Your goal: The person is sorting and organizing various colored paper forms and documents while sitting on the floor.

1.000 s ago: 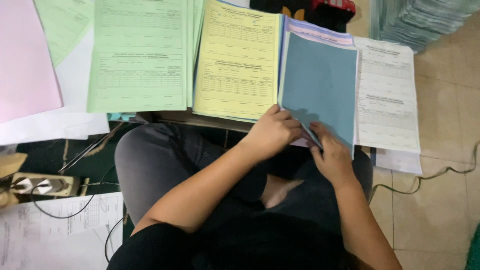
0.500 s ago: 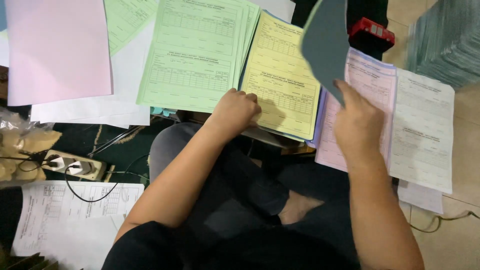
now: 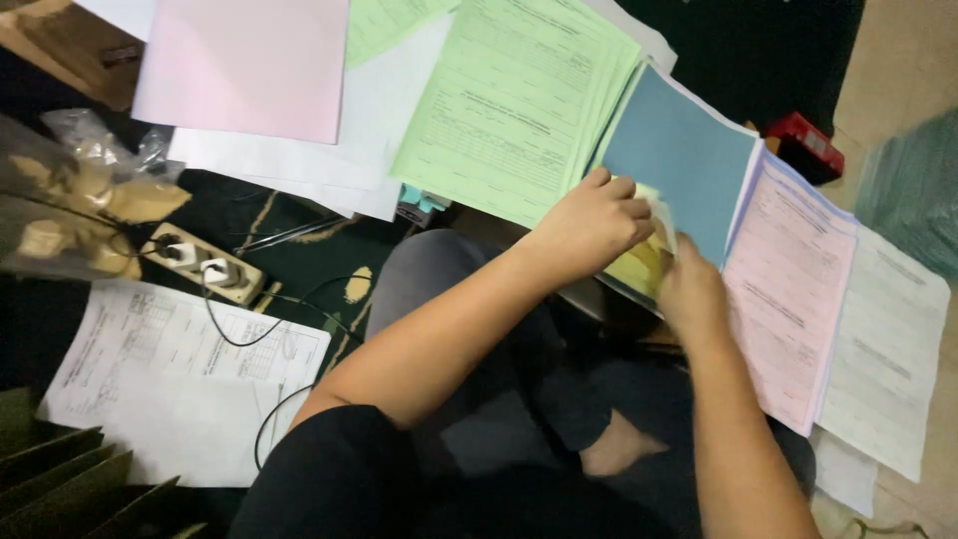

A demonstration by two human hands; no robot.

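My left hand [image 3: 589,225] rests on the yellow forms [image 3: 639,268], fingers curled and pinching the lower edge of the blue sheet [image 3: 679,165], which lies flat over that yellow pile just above my knuckles. My right hand [image 3: 691,294] sits just beside it, touching the same corner; it is blurred, so I cannot tell how its fingers are set. Left of my left hand spreads the green stack [image 3: 509,110]. Right of my right hand lies the pink form [image 3: 793,299], then a white form [image 3: 888,359].
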